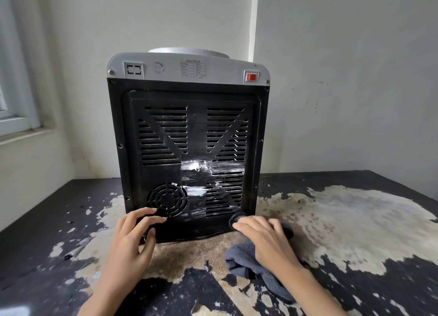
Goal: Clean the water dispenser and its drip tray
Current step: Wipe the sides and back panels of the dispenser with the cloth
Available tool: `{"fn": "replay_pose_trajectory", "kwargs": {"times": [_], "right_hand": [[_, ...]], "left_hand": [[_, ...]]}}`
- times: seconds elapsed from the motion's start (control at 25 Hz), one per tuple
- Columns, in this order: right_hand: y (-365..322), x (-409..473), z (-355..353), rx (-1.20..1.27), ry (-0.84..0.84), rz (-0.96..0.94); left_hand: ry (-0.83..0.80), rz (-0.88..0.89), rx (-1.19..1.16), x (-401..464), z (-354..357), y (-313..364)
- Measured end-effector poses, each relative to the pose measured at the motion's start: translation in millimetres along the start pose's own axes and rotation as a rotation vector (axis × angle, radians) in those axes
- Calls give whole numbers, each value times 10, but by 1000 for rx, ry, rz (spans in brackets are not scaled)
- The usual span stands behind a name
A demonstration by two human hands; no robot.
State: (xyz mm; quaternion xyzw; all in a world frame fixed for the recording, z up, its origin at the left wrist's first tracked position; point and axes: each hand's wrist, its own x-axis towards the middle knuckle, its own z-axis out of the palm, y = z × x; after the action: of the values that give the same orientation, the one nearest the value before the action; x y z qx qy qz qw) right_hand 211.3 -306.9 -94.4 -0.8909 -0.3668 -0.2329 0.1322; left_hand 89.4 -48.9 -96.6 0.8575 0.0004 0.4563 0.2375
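Standing upright at the middle of the table (355, 220), back panel turned toward the near edge: a water dispenser (187, 135), black vented rear with streaks of white foam (194, 171) across the centre and lower right, a round fan grille (167, 199) low on the left. Above the black panel, a pale grey top band with a red switch (251, 76) at the right, a data sticker (193, 67) in the middle, a socket recess (134, 69) at the left.

Left hand (132, 242) at the lower left of the panel, grip apart, fingertips touching just under the fan grille. Right hand (265, 237) at the lower right corner, grip clamped on a dark grey cloth (246, 261), pressing it against the bottom edge of the panel; rest of the cloth trailing toward the near right on the table.

Table surface dark, badly peeled, with large pale and brown patches bared around and to the right of the dispenser. Beyond, off-white walls (343, 66) meeting in a corner, scuffed on the right; window frame (16, 116) and sill at the far left.
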Motion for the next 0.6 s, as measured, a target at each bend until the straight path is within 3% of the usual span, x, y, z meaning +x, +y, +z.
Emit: {"fn": "replay_pose_trajectory", "kwargs": {"times": [0.12,0.36,0.6], "right_hand": [[25,-6,0,7,-85,-77],[138,-43,-52,-20,164,173],[138,-56,-59,-78,147,207]], "left_hand": [[3,1,-2,-6,11,11],[31,-16,-19,-1,-21,-10],[56,-43,-5,25,-49,86]]}}
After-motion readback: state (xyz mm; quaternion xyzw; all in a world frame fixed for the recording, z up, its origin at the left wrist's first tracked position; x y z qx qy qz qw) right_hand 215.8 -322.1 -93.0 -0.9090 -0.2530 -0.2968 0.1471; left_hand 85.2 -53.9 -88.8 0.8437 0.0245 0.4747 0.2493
